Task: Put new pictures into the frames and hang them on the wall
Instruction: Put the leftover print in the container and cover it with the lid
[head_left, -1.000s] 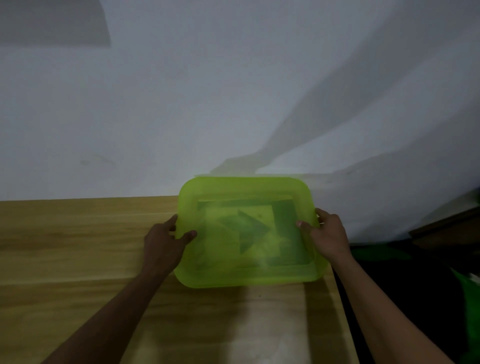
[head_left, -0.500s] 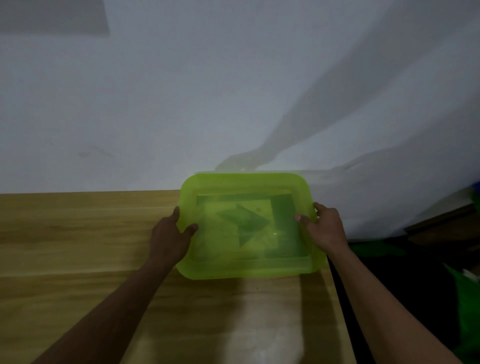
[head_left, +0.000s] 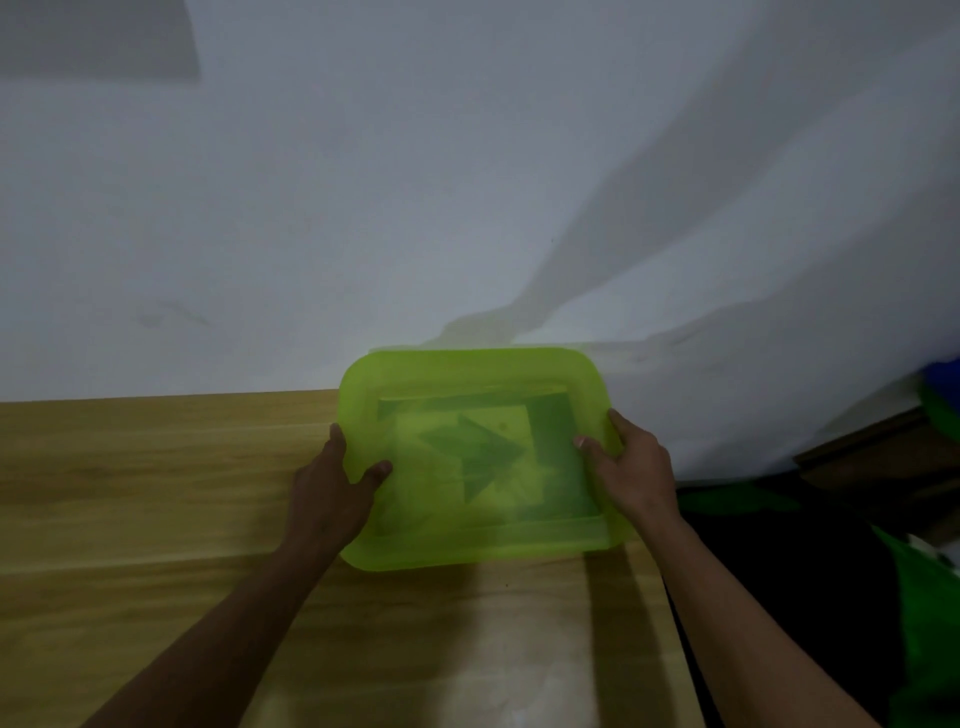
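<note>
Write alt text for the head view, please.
The left hand and right hand grip the sides of a translucent green box at the back of a wooden table, by a white wall. Dark shapes show through it.

A plain white wall (head_left: 363, 208) fills the upper view, dimly lit, with broad grey shadows slanting across its right side; a darker grey rectangle (head_left: 93, 41) sits at its top left; a light wooden table (head_left: 156, 493) butts against it below; past the table's right edge lie darkness, a dark wooden piece (head_left: 878, 457) and something bright green (head_left: 924, 597).
</note>
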